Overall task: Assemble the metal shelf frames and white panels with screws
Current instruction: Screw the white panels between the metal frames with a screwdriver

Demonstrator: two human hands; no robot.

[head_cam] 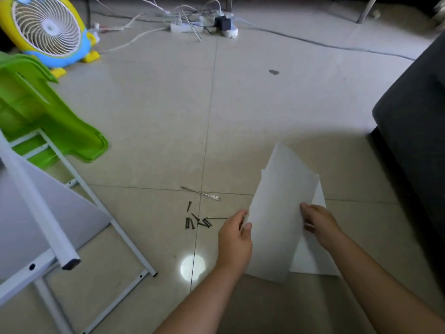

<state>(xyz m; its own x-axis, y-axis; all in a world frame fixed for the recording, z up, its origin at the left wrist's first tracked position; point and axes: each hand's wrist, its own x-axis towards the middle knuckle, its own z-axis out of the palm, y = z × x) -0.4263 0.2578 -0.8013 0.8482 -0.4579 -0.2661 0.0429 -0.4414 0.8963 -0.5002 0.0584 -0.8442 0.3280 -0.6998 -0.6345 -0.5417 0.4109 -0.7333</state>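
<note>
Where the white panel (279, 213) rests on the floor (265, 116) near the screws (197, 221), it looks light, thin and stiff, best held by its long edges: the left hand (234, 237) pinches one edge, the right hand (317, 225), blurred, curls fingers round the other.

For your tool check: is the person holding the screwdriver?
No, the screwdriver lies on the floor; the left hand and right hand hold a white panel.

2 bare forearms reach forward, angling toward each other. The left grip (234, 235) pinches the left edge of a white panel (277, 213), thumb on top. The right grip (317, 225), slightly blurred, curls its fingers round the panel's right edge.
</note>
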